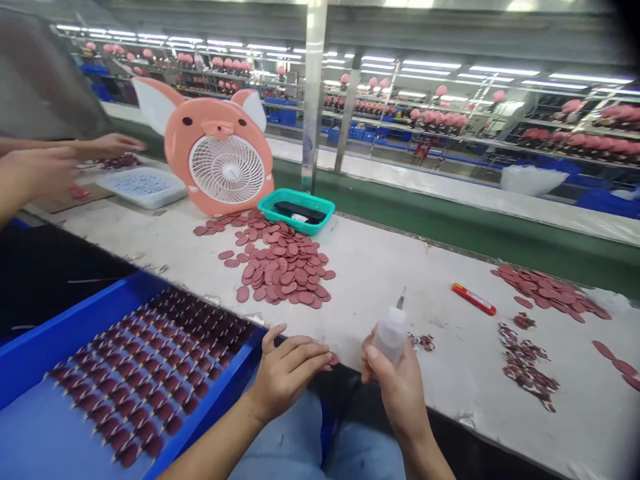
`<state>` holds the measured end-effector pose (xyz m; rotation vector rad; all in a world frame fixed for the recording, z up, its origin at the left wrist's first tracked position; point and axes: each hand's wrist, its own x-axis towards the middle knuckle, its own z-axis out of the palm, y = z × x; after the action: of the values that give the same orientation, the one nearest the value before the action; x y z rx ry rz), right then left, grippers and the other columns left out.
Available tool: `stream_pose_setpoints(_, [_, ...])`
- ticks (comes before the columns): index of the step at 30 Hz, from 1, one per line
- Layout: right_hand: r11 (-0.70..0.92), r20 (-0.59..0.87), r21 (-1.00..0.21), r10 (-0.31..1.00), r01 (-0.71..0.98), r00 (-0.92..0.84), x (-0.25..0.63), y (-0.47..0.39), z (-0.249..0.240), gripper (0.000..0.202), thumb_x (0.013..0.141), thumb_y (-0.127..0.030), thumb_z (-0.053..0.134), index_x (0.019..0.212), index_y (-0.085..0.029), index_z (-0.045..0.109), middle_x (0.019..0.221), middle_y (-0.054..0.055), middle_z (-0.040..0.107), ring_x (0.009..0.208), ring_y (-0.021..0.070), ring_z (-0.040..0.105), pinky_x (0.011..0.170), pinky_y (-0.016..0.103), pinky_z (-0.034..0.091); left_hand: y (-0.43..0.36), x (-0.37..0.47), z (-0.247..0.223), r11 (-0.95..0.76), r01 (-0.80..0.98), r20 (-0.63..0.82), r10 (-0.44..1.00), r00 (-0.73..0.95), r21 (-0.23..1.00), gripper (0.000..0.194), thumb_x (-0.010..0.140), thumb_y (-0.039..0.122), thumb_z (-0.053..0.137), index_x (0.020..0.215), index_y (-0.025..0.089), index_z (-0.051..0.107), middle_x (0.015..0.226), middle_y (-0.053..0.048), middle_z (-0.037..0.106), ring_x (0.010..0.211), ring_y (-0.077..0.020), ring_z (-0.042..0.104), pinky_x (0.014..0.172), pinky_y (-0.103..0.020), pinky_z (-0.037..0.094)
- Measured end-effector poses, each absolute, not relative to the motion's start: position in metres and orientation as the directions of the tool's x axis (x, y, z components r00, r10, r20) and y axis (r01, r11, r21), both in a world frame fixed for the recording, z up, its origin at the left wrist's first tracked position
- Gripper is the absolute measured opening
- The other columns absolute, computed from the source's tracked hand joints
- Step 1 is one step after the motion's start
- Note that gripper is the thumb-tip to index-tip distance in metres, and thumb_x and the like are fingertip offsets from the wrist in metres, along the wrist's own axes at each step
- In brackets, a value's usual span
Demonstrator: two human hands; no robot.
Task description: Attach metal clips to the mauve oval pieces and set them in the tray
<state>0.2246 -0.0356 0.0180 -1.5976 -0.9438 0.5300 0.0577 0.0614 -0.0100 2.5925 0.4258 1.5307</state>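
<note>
My right hand (pixel 400 393) is wrapped round a translucent white squeeze bottle (pixel 391 339) with a thin metal needle tip, which points up. My left hand (pixel 293 373) is at the table's front edge, fingers stretched out and thumb apart. Its fingertips touch a small dark-red oval piece (pixel 334 359), mostly covered by them. Beyond that hand lies a large heap of flat dark-red oval pieces (pixel 287 267). Small brown-and-white curled parts (pixel 423 342) lie just right of the bottle, and a bigger pile of similar parts (pixel 527 367) is farther right.
A blue bin (pixel 30 327) at lower left holds rows of dark-red assembled pieces. On the table (pixel 380 247) are a pink animal-shaped fan (pixel 220 180), a green basket (pixel 296 228), a red-and-yellow cutter (pixel 473 299) and more ovals (pixel 550 291). A co-worker's hands (pixel 45 167) are at left.
</note>
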Motion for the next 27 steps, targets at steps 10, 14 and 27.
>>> stream_pose_setpoints(10, [-0.172, -0.314, -0.919, 0.862, -0.354, 0.397, 0.175, -0.079, 0.018, 0.046, 0.073, -0.049, 0.085, 0.095, -0.022, 0.055, 0.064, -0.003, 0.063, 0.053, 0.0132, 0.059, 0.046, 0.021, 0.047, 0.025, 0.029, -0.006, -0.980, 0.121, 0.883, 0.193, 0.428, 0.156, 0.011, 0.095, 0.023, 0.065, 0.097, 0.031, 0.072, 0.088, 0.012, 0.083, 0.081, -0.0104, 0.073, 0.120, -0.032, 0.014])
stream_pose_setpoints(14, [-0.156, -0.367, -0.849, 0.860, -0.505, 0.353, 0.162, -0.073, 0.031, 0.051, 0.067, -0.040, 0.091, 0.095, -0.026, 0.051, 0.066, -0.007, 0.061, 0.049, 0.0073, 0.055, 0.045, 0.015, 0.042, 0.011, 0.029, -0.013, -0.654, -0.199, 0.676, 0.645, 0.356, 0.730, 0.034, 0.076, 0.031, 0.088, 0.107, 0.034, 0.076, 0.103, 0.001, 0.081, 0.091, -0.0175, 0.072, 0.105, -0.033, 0.039])
stream_pose_setpoints(27, [-0.145, -0.274, -0.936, 0.872, -0.321, 0.406, 0.155, -0.066, 0.019, 0.060, 0.082, -0.061, 0.071, 0.122, -0.030, 0.039, 0.070, -0.004, 0.062, 0.047, 0.0130, 0.052, 0.038, 0.021, 0.045, -0.007, 0.023, 0.001, 0.394, -0.560, -0.122, 0.880, 0.460, 0.729, 0.032, 0.063, 0.040, 0.094, 0.090, 0.027, 0.084, 0.090, -0.006, 0.079, 0.079, -0.0169, 0.071, 0.074, -0.027, 0.054])
